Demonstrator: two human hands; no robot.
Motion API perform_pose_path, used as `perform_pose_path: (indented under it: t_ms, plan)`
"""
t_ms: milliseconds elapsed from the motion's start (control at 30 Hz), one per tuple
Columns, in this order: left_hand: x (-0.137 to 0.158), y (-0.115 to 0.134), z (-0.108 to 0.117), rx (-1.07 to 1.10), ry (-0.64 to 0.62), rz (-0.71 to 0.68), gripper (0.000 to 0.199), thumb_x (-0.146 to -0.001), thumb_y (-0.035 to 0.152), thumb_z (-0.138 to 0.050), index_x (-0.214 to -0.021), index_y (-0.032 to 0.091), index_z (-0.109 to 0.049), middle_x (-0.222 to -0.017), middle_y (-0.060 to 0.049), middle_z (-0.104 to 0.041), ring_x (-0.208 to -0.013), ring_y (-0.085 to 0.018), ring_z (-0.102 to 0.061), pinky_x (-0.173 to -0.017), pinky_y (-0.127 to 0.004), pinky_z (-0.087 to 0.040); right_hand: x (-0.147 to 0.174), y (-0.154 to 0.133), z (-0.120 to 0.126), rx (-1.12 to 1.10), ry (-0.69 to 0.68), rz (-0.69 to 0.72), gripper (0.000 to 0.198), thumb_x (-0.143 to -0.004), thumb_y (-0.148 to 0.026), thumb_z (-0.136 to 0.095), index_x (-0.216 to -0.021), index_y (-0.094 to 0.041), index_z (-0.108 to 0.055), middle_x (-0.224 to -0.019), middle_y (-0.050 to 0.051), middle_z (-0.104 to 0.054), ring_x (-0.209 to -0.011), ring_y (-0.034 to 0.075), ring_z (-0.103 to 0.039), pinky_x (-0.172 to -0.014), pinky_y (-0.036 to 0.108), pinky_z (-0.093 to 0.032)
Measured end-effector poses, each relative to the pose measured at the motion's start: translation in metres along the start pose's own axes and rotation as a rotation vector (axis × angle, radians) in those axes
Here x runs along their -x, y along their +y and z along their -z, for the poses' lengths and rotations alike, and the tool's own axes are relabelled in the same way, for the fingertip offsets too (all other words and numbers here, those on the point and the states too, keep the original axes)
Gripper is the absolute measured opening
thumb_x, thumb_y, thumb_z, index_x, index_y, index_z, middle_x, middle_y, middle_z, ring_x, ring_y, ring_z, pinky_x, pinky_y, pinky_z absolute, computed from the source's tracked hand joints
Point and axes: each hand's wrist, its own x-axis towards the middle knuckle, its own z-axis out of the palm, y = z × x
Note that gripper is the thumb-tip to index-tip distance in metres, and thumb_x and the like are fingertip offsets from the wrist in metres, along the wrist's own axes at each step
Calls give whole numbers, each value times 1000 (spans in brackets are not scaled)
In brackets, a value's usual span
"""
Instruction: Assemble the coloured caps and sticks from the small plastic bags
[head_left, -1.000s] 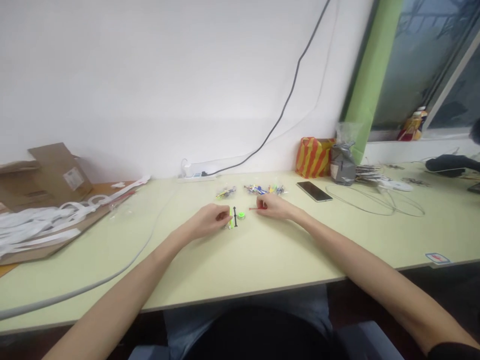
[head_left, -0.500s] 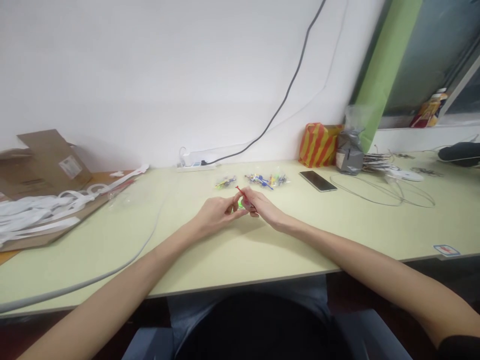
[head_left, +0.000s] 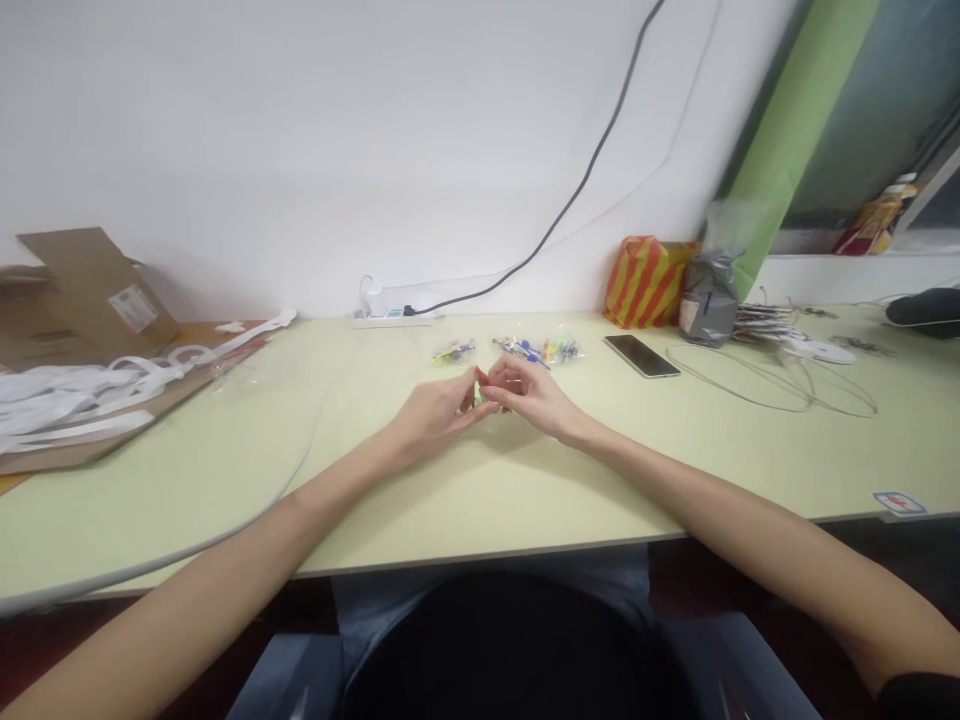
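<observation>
One small green plastic part (head_left: 479, 399) is recorded left of the smartphone (head_left: 641, 356), pinched in the left hand (head_left: 437, 410) and closely flanked on the smartphone side by the right hand (head_left: 536, 398), whose grip, like the part's long axis, is hidden and cannot be told.

The left forearm (head_left: 277, 535) and right forearm (head_left: 720, 505) slant inward from the lower corners; the left hand (head_left: 435, 408) and right hand (head_left: 536, 400) meet mid-frame, fingers (head_left: 511, 363) bent, tips close together.
</observation>
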Motion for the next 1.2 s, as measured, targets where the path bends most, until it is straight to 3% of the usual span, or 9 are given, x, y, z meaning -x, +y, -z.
perform_pose_path:
  t_ms: [100, 300, 567, 767, 900, 1000, 1100, 1200]
  plan:
    - [1, 2, 1, 7, -43, -37, 33, -100, 54, -44, -101, 22, -53, -83, 0, -65, -68, -17, -59, -65, -29, -39, 0, 5, 0, -4, -64, -12, 38, -85, -53, -71, -84, -21, -51, -74, -1, -62, -67, 14, -60, -64, 27, -49]
    - [1, 3, 1, 21, 1, -70, 32, -99, 52, -48, -91, 21, -53, -85, -1, -64, -67, -16, -57, -64, -28, -38, 3, 0, -2, -71, -103, -13, 42, -87, -59, -67, -86, -21, -49, -81, 2, -65, -77, 18, -63, -74, 34, -53]
    - [4, 7, 2, 101, -72, -164, 25, -105, 41, -33, -104, 21, -49, -92, -5, -69, -73, -19, -62, -68, -29, -41, 6, -15, 3, -49, -219, -23, 39, -91, -57, -63, -83, -20, -51, -72, -1, -54, -62, 12, -47, -58, 26, -42]
    - [0, -6, 1, 16, 62, -122, 22, -104, 36, -36, -96, 21, -50, -81, -1, -61, -67, -16, -55, -66, -27, -38, 8, -20, -5, -33, -146, 24, 37, -91, -55, -64, -86, -20, -56, -71, 0, -55, -64, 14, -53, -63, 29, -46]
    - [-4, -18, 2, -50, 219, -163, 19, -101, 34, -43, -97, 20, -55, -95, -6, -60, -87, -20, -58, -77, -30, -43, -2, -10, 7, 106, 1, 65, 39, -88, -57, -66, -80, -19, -58, -65, 0, -56, -59, 14, -50, -59, 29, -43]
    - [-4, -26, 8, -78, 263, -167, 13, -98, 29, -49, -98, 20, -59, -102, -7, -58, -97, -21, -58, -83, -32, -45, -21, 5, 20, 221, 130, 62, 39, -89, -55, -62, -75, -18, -58, -67, 2, -61, -61, 15, -53, -60, 28, -41]
    - [-3, -32, 12, -71, 250, -116, 14, -96, 27, -52, -106, 22, -61, -103, -5, -58, -93, -19, -59, -80, -31, -45, -44, 21, 22, 413, 112, -8, 42, -92, -47, -53, -64, -17, -59, -64, 4, -63, -60, 15, -54, -60, 27, -39]
    - [-3, -34, 15, -49, 251, -70, 22, -95, 28, -52, -114, 22, -61, -102, -4, -60, -88, -18, -59, -78, -30, -45, -63, 32, 9, 571, 74, -76, 36, -86, -34, -51, -55, -17, -55, -52, 0, -54, -53, 13, -48, -56, 26, -33]
